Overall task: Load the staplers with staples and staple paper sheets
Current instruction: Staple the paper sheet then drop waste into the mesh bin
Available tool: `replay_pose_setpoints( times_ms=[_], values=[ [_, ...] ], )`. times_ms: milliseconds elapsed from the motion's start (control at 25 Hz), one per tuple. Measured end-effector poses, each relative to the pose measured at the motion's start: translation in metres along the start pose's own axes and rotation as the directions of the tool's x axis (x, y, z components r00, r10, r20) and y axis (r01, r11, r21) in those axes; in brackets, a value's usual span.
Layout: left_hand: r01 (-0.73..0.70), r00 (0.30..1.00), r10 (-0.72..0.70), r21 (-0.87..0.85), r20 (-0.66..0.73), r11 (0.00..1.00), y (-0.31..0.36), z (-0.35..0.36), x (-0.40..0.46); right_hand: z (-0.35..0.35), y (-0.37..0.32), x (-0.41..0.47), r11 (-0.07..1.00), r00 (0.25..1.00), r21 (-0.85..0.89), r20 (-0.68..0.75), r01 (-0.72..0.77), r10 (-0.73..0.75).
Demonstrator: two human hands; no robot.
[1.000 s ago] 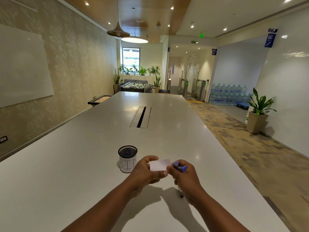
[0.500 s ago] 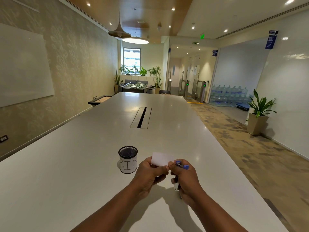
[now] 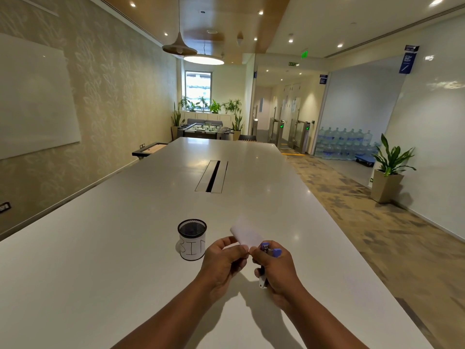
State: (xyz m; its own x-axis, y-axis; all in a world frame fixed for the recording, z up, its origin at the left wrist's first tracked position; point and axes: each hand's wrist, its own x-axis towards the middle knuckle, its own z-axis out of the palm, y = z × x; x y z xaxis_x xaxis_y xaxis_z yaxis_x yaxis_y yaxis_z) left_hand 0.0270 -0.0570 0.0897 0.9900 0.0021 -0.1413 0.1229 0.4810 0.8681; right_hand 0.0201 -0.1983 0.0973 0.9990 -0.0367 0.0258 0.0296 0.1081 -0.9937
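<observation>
Left hand (image 3: pixel 222 258) pinching paper (image 3: pixel 245 234) just right of bin (image 3: pixel 192 239); right hand (image 3: pixel 275 269) curled round blue stapler (image 3: pixel 270 250), touching paper's near corner, above table (image 3: pixel 125 248).

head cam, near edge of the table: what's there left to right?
Mesh cup marked BIN → left hand → white paper slip → right hand holding the blue stapler.
</observation>
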Motion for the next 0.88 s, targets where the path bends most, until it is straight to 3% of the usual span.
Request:
replay_pose_setpoints(
  times_ms=[160,320,760,880],
  values=[
    [0.013,0.998,-0.021,0.137,0.055,0.990,0.003,-0.003,0.001,-0.001,0.002,-0.001,1.000,0.999,0.005,-0.031,0.023,-0.022],
    [0.028,0.998,-0.036,0.156,0.050,0.987,0.004,-0.001,-0.001,-0.003,0.003,-0.004,0.999,0.999,0.002,-0.005,0.040,-0.040],
    [-0.032,0.986,-0.007,-0.234,-0.164,0.972,0.028,-0.016,0.020,-0.003,0.008,-0.008,0.999,1.000,0.036,-0.016,0.017,-0.016],
    [-0.076,0.980,0.034,-0.209,-0.197,0.975,0.031,-0.020,0.021,-0.007,0.013,-0.005,0.997,0.998,0.074,-0.051,-0.024,0.028]
  ],
)
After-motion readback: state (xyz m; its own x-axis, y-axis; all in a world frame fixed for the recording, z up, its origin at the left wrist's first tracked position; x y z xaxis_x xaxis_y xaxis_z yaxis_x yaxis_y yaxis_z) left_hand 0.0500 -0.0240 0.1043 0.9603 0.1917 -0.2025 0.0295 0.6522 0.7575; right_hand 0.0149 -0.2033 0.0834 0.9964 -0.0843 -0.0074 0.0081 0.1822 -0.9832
